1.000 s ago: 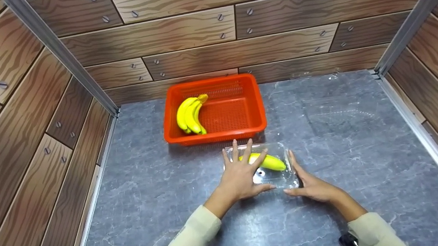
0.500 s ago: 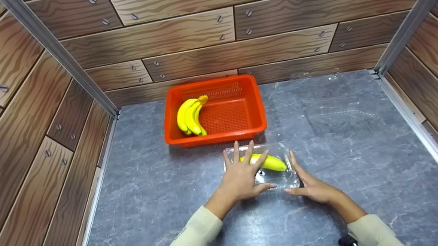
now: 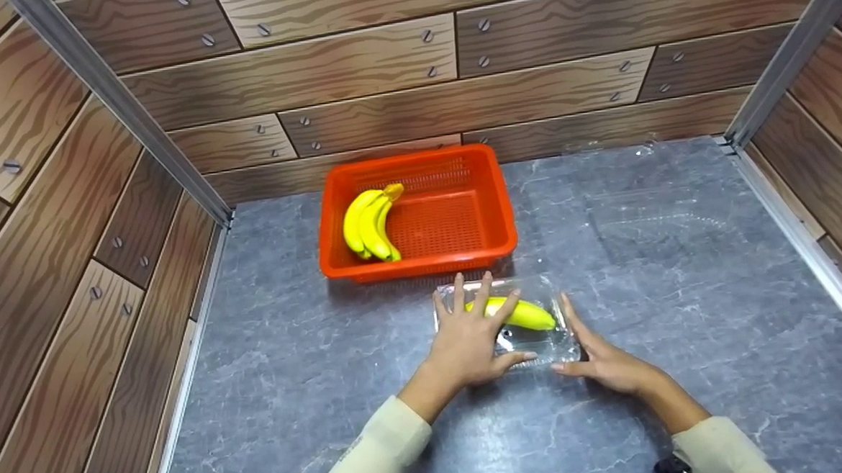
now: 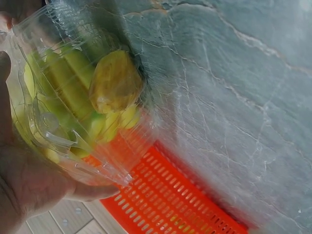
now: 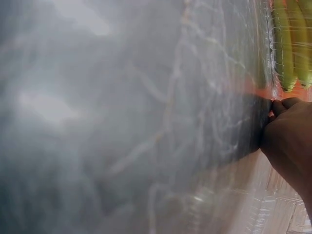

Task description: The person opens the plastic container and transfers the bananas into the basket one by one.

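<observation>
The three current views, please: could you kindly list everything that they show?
Walls: three, wood-patterned brown, left, back, right.
Rails: four, silver-grey, corners and side edges.
Tabletop: one, grey marbled, between the walls.
Basket: one, red-orange, near the back.
Banana bunch: one, yellow, left side of the basket.
Clear container: one, transparent, in front of the basket.
Bananas: several, yellow, inside that container.
Clear plastic: number unclear, transparent, tabletop's right rear.
Sleeves: two, pale, on forearms.
Dark object: one, black, at right cuff.
Left hand: one, bare, spread over the container.
Right hand: one, bare, at the container's right side.
</observation>
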`<state>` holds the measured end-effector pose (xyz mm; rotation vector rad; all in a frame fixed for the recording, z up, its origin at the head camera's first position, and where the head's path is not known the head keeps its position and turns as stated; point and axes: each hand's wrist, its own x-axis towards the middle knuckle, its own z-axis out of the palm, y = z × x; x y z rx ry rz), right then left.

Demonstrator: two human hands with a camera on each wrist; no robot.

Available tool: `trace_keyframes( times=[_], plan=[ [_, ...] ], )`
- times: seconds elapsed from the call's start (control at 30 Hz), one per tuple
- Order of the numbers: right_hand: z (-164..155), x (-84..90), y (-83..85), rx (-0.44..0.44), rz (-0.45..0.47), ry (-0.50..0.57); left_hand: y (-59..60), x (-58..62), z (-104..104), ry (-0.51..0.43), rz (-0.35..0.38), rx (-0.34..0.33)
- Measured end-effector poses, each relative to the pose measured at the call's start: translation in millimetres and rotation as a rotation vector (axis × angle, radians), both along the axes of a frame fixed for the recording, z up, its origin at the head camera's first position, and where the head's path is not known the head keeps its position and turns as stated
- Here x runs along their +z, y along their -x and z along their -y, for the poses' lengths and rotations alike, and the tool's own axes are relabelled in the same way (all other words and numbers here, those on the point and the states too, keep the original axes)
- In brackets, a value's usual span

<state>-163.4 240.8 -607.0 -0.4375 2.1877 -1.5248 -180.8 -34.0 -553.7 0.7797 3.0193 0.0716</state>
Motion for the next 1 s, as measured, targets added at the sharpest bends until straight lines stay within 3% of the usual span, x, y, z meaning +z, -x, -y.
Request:
trace_keyframes(
  times=[1.0],
  plan=[
    [-0.6, 0.6, -0.7, -0.019, 0.022, -0.008, 3.6, 0.8, -0.5, -0.036, 0.029, 0.009]
  ],
)
